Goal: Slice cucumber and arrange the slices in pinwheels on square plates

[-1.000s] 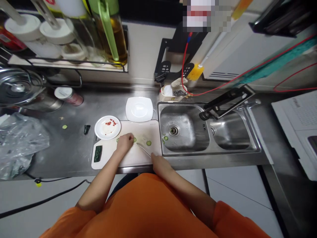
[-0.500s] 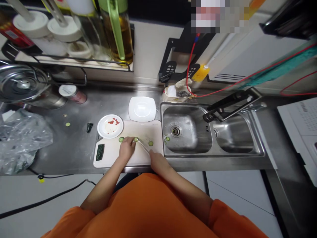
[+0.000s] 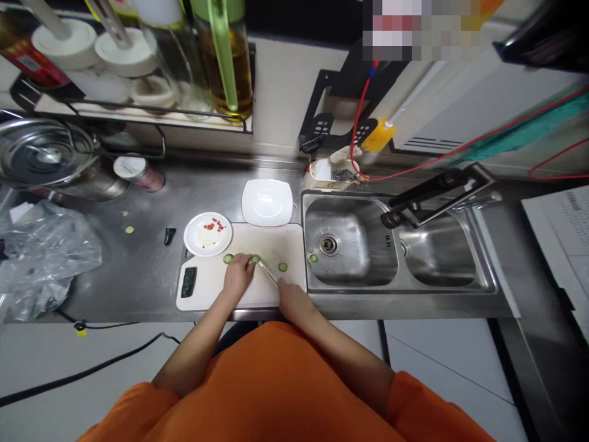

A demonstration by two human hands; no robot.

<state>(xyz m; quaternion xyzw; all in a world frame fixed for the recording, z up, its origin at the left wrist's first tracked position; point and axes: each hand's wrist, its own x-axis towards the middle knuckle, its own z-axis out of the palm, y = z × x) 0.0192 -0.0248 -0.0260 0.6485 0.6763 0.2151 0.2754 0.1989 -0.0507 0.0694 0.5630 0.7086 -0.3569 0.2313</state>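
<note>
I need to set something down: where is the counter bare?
Mostly bare steel lies between the plastic bag and the cutting board, and between the pink can and the square white plate. Crowded: the board's middle, where the left hand, knife and right hand are close together.

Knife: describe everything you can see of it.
The knife has a slim, pale, metal-looking blade; its handle is hidden in the right hand. It slants over the cutting board, pointing forward and left toward the cucumber piece held by the left hand. Whether the blade touches that piece or the board is unclear.
</note>
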